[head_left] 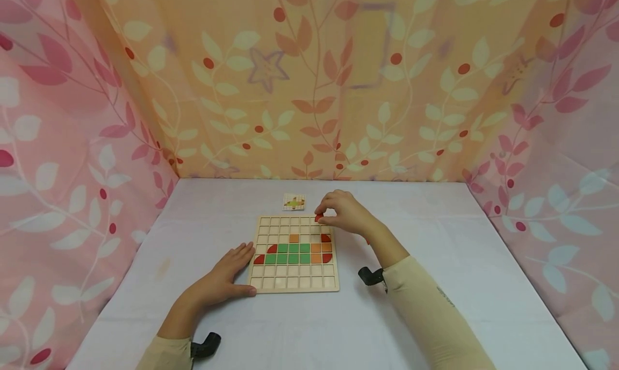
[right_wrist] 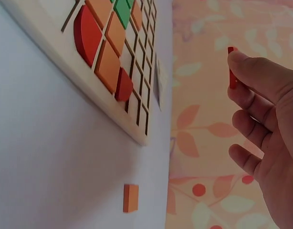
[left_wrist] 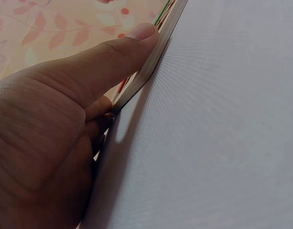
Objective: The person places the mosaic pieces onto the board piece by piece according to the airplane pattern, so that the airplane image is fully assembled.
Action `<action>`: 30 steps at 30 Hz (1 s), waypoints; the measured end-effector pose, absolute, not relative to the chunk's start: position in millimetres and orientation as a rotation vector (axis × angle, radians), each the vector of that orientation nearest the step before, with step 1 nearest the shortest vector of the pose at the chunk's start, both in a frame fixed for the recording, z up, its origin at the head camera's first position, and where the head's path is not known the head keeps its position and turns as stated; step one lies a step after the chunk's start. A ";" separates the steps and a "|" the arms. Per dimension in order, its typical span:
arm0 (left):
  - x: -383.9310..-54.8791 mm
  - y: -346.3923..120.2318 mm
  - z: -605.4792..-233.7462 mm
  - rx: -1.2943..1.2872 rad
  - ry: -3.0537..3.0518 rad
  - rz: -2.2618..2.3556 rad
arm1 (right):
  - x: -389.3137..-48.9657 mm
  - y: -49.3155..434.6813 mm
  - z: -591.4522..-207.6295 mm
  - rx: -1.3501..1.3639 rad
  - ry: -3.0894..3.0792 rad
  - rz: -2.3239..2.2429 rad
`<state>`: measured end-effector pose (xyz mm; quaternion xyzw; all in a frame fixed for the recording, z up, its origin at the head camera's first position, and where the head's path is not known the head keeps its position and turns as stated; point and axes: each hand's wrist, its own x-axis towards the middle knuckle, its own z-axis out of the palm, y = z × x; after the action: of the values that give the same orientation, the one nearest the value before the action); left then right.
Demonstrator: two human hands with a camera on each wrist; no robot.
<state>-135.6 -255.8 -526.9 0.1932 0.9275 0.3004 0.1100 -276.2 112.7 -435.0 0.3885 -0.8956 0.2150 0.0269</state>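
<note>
A wooden grid board [head_left: 293,282] lies on the table, with several green square tiles [head_left: 293,258] in two rows across its middle. Orange square tiles [head_left: 316,258] and red rounded tiles [head_left: 327,258] sit at the right of these rows, and more red ones fill the left ends. My right hand [head_left: 344,211] pinches a small red tile [right_wrist: 232,67] between thumb and forefinger, above the board's far right corner. At the left edge, my left hand [head_left: 224,273] touches the board with its thumb and fingers extended.
Behind the board lies a small picture card [head_left: 294,202] with a coloured pattern. A loose orange tile [right_wrist: 130,198] stands out on the white tablecloth [head_left: 203,209] right of the board. Floral curtains [head_left: 309,80] enclose the back and both sides.
</note>
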 end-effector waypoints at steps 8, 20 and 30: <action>-135.9 -255.6 -527.3 0.567 2.721 0.886 | -282.2 93.4 -447.2 1.182 -2.797 0.695; -135.2 -255.0 -525.3 0.571 2.731 0.881 | -286.4 67.7 -465.0 1.128 -2.887 0.710; -135.6 -254.6 -525.1 0.559 2.725 0.879 | -295.0 49.9 -484.3 1.141 -2.906 0.682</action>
<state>-135.6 -254.6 -525.1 0.1906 0.9282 0.2994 0.1118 -295.0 49.9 -484.3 0.3571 -0.9090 0.2132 -0.0268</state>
